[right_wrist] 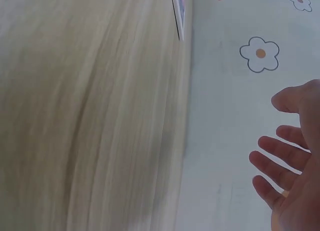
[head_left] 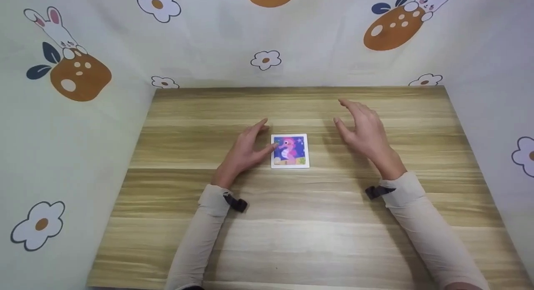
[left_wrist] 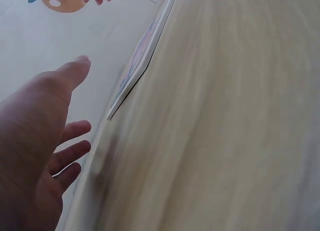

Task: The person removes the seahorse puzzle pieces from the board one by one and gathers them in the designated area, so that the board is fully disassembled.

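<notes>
A square, white-bordered picture panel (head_left: 290, 151) showing a pink seahorse lies flat on the wooden table (head_left: 283, 223). My left hand (head_left: 245, 150) is at its left side, thumb and fingers spread apart; in the head view the thumb tip overlaps the panel's left edge. The left wrist view shows the panel (left_wrist: 137, 66) edge-on, with a gap between it and the left hand (left_wrist: 45, 121). Farther to the right, my right hand (head_left: 366, 131) hovers above the table with fingers relaxed and holding nothing. In the right wrist view, the right hand (right_wrist: 295, 151) is apart from the panel (right_wrist: 179, 11).
A pale cloth (head_left: 217, 44) printed with flowers, rabbits and oranges stands behind the table and along both sides. Each sleeve cuff carries a black strap, one on the left wrist (head_left: 235, 202) and one on the right (head_left: 379, 192).
</notes>
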Motion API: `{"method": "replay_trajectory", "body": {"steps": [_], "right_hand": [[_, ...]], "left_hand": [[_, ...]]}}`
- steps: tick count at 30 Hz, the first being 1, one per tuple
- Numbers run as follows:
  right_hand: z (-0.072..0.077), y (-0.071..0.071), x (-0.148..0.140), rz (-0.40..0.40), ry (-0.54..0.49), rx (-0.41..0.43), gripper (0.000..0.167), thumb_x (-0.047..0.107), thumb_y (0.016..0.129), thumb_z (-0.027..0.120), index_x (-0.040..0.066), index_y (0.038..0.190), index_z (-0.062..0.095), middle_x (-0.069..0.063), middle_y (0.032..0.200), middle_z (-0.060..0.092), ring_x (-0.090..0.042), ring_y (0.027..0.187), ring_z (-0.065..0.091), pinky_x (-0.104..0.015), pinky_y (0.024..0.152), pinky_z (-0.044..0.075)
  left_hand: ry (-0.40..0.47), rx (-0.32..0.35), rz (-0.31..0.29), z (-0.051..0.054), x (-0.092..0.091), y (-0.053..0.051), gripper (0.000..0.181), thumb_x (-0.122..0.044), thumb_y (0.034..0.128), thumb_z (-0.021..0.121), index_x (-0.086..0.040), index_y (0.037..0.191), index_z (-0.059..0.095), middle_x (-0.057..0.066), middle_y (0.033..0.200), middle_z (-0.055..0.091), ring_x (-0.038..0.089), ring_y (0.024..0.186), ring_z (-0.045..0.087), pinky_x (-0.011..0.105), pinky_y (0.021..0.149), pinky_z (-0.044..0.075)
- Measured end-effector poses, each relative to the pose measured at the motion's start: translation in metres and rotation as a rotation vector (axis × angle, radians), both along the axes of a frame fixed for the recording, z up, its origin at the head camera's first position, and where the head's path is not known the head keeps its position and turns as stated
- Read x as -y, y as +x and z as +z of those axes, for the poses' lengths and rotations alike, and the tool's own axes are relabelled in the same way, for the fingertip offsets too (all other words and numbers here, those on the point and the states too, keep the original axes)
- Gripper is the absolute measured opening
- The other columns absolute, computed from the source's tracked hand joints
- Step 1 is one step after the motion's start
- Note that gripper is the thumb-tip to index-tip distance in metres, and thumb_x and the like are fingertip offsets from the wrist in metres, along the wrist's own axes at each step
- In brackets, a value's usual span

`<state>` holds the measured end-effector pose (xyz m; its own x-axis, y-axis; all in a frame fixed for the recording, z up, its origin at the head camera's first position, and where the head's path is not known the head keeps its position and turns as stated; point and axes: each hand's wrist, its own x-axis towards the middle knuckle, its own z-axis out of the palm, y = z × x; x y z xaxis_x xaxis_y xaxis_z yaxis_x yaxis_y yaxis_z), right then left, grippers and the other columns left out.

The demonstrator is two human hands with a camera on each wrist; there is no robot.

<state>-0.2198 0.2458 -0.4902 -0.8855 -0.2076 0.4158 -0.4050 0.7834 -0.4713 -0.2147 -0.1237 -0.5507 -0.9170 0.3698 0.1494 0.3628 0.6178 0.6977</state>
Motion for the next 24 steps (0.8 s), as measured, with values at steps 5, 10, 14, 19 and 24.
{"method": "replay_trajectory", "body": {"steps": [5, 10, 14, 19, 24], "right_hand": [[0.001, -0.001, 0.01, 0.026, 0.002, 0.055, 0.058, 0.033, 0.103, 0.072, 0.012, 0.155, 0.058, -0.014, 0.147, 0.069, -0.039, 0.135, 0.064, -0.061, 0.116, 0.048], [-0.002, 0.001, 0.019, 0.085, -0.022, 0.076, 0.056, 0.029, 0.104, 0.073, 0.009, 0.153, 0.059, -0.016, 0.145, 0.069, -0.037, 0.133, 0.065, -0.057, 0.117, 0.049], [-0.007, 0.004, 0.028, 0.133, -0.066, 0.074, 0.053, 0.022, 0.102, 0.075, 0.005, 0.151, 0.06, -0.017, 0.141, 0.07, -0.036, 0.13, 0.066, -0.055, 0.116, 0.051], [-0.014, 0.003, 0.041, 0.173, -0.14, 0.094, 0.053, 0.013, 0.099, 0.078, 0.003, 0.149, 0.061, -0.021, 0.136, 0.071, -0.037, 0.124, 0.067, -0.055, 0.11, 0.054], [-0.021, 0.002, 0.053, 0.215, -0.187, 0.125, 0.052, 0.011, 0.099, 0.078, 0.001, 0.147, 0.062, -0.025, 0.133, 0.07, -0.038, 0.122, 0.069, -0.052, 0.106, 0.059]], "left_hand": [[0.005, -0.016, -0.014, -0.004, -0.004, 0.0, 0.075, -0.053, 0.101, 0.073, -0.016, 0.162, 0.05, 0.006, 0.161, 0.059, 0.026, 0.153, 0.051, 0.046, 0.131, 0.036], [0.013, -0.041, -0.019, -0.008, -0.008, -0.001, 0.06, -0.045, 0.1029, 0.073, -0.013, 0.152, 0.061, 0.008, 0.154, 0.064, 0.028, 0.149, 0.055, 0.046, 0.129, 0.038], [0.012, -0.056, -0.028, -0.013, -0.01, -0.003, 0.054, -0.041, 0.1031, 0.074, -0.012, 0.147, 0.065, 0.007, 0.149, 0.067, 0.027, 0.146, 0.056, 0.046, 0.129, 0.038], [0.028, -0.061, -0.022, -0.017, -0.009, -0.003, 0.049, -0.039, 0.1023, 0.075, -0.016, 0.145, 0.068, 0.002, 0.146, 0.069, 0.023, 0.145, 0.055, 0.046, 0.127, 0.038], [0.027, -0.065, -0.017, -0.018, -0.007, -0.003, 0.047, -0.04, 0.1021, 0.075, -0.02, 0.144, 0.068, -0.001, 0.146, 0.068, 0.021, 0.144, 0.055, 0.046, 0.128, 0.036]]}}
